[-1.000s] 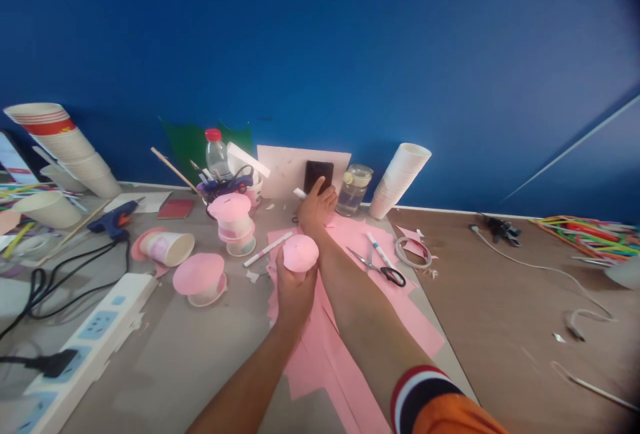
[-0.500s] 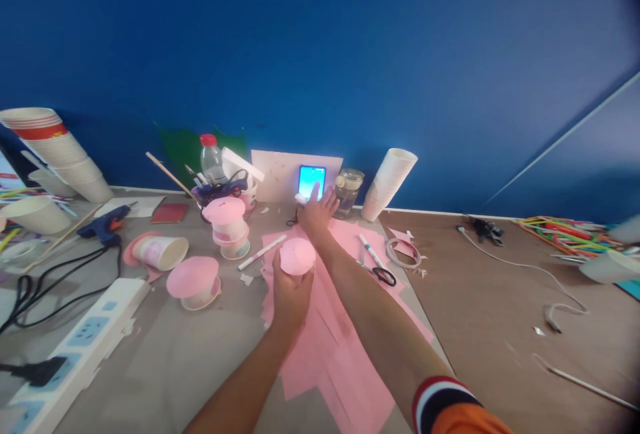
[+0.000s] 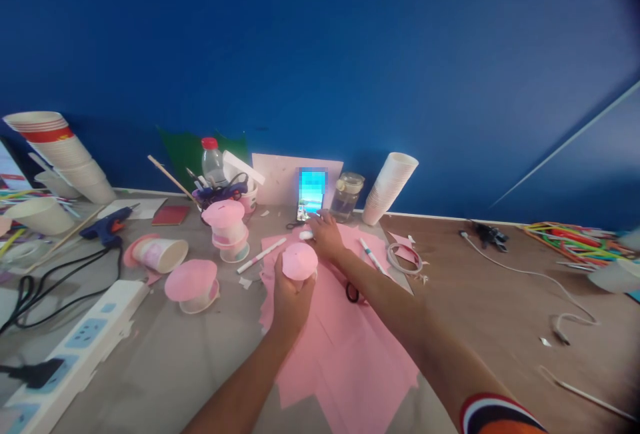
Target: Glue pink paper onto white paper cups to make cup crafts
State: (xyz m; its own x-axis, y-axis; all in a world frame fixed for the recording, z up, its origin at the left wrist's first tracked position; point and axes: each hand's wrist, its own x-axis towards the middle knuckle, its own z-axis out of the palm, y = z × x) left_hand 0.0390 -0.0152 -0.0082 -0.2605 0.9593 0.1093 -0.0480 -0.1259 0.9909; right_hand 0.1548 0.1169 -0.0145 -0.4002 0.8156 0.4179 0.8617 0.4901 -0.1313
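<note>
My left hand (image 3: 294, 304) is closed around a paper cup topped with a round pink paper piece (image 3: 300, 261); most of the cup is hidden by the fingers and the disc. My right hand (image 3: 327, 237) is just in front of a lit phone (image 3: 311, 193) that leans upright. A small white object (image 3: 306, 235), too small to name, sticks out at its thumb side. Pink paper sheets (image 3: 345, 361) lie beneath both hands. Scissors (image 3: 353, 293) are partly covered by my right forearm. A white marker (image 3: 261, 255) lies left of the cup, another (image 3: 371, 255) to the right.
Cups with pink discs (image 3: 191, 282) stand at left, beside a tipped cup (image 3: 163, 254), a glue gun (image 3: 107, 222) and a power strip (image 3: 83, 347). A glass jar (image 3: 348, 199), a cup stack (image 3: 389, 187) and a tape ring (image 3: 404, 259) are at right.
My right hand has drawn back from the phone screen toward me, bringing the small white object along. The phone now displays a different picture. My left hand keeps hold of the cup.
</note>
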